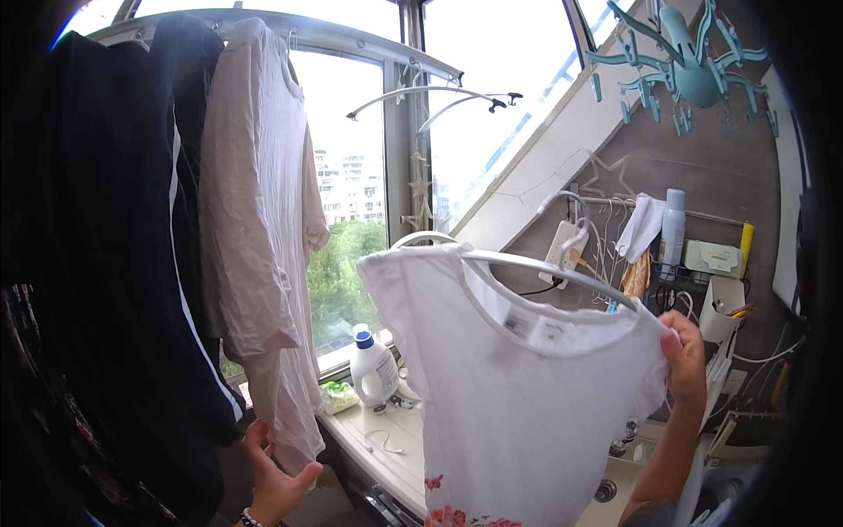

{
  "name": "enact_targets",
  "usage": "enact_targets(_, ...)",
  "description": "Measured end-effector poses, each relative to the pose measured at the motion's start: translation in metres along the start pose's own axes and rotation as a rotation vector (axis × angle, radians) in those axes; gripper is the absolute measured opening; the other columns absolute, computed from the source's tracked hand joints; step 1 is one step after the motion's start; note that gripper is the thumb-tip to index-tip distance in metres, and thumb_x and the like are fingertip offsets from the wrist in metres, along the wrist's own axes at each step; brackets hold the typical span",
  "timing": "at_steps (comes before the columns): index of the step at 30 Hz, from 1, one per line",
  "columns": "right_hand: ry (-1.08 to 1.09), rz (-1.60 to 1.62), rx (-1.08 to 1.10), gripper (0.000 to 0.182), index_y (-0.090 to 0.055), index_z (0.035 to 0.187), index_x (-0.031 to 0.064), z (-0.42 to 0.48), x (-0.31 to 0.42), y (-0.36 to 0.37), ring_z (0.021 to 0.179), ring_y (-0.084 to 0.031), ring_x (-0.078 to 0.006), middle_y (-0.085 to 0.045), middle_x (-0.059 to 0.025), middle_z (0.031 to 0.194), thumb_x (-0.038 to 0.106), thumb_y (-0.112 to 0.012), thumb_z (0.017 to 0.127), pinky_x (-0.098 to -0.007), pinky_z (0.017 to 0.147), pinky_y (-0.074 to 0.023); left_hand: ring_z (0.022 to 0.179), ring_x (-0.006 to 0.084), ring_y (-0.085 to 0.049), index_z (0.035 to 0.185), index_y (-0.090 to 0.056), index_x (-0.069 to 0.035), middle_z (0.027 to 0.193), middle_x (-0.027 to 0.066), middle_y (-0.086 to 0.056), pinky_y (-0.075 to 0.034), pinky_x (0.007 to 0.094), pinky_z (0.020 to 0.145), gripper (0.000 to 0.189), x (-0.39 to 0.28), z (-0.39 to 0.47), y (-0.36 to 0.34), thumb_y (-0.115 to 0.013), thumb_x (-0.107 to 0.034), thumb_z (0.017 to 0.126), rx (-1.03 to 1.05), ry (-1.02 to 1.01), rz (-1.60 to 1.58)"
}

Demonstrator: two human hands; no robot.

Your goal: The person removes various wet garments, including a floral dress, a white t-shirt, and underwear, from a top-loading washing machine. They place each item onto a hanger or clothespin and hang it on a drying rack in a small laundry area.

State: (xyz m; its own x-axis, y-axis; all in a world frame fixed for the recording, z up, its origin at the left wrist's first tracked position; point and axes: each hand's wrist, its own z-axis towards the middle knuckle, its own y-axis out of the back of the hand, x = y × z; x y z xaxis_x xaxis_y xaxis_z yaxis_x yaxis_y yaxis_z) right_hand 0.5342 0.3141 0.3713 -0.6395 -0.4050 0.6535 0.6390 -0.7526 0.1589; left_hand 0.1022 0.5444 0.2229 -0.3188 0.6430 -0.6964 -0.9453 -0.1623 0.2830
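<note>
A white T-shirt (520, 395) with a red floral print low down hangs on a pale clothes hanger (560, 265) before me. My right hand (685, 359) grips the shirt's shoulder at the hanger's right end. The hanger's hook curves up above the neckline. At lower left, my left hand (280, 477) has its thumb and fingers spread with nothing between them. It is by the hem of a pale pink long-sleeved garment (263, 197) that hangs from the drying rail (329, 41); whether it touches the cloth I cannot tell.
Dark clothes (118, 230) fill the left side of the rail. Bare hangers (421, 92) hang at its right end. A white detergent bottle (374, 369) stands on the counter (375, 435) by the window. A turquoise peg hanger (698, 79) hangs at upper right, above a wall rack (665, 203).
</note>
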Motion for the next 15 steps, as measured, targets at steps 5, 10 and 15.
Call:
enact_targets(5,0.231,-0.066,0.107,0.031,-0.055,0.087,0.0002,0.121,0.072,-0.087,0.056,-0.046,-0.0049,-0.053,-0.0001,0.068,0.031,-0.053,0.087,-0.0222,0.05,-0.0381,0.107,0.0294,-0.045,0.122,-0.031,0.004,0.112,0.0213,-0.044,-0.04,0.0382,0.088,0.076,0.038,0.014,-0.019,-0.074,-0.023,0.066,-0.295,-0.014,0.361)
enact_targets(10,0.295,-0.298,-0.077,0.038,-0.056,0.086,-0.0085,0.224,0.121,-0.196,0.072,-0.06,-0.0267,-0.059,-0.0194,0.074,0.029,-0.049,0.087,-0.0371,0.069,-0.046,0.085,0.0338,-0.061,0.108,-0.049,0.002,0.092,0.0241,-0.06,-0.047,0.0385,0.069,0.042,0.036,0.028,-0.013,-0.063,-0.021,0.076,0.006,0.086,0.055)
enact_targets(15,0.342,-0.39,-0.182,0.035,-0.058,0.084,-0.0084,0.268,0.142,-0.248,0.084,-0.059,-0.0364,-0.059,-0.0247,0.088,0.025,-0.047,0.088,-0.0402,0.076,-0.0468,0.069,0.0365,-0.059,0.094,-0.054,0.004,0.076,0.0215,-0.059,-0.046,0.0393,0.061,0.018,0.025,0.021,-0.033,-0.054,-0.011,0.082,0.16,0.018,0.161)
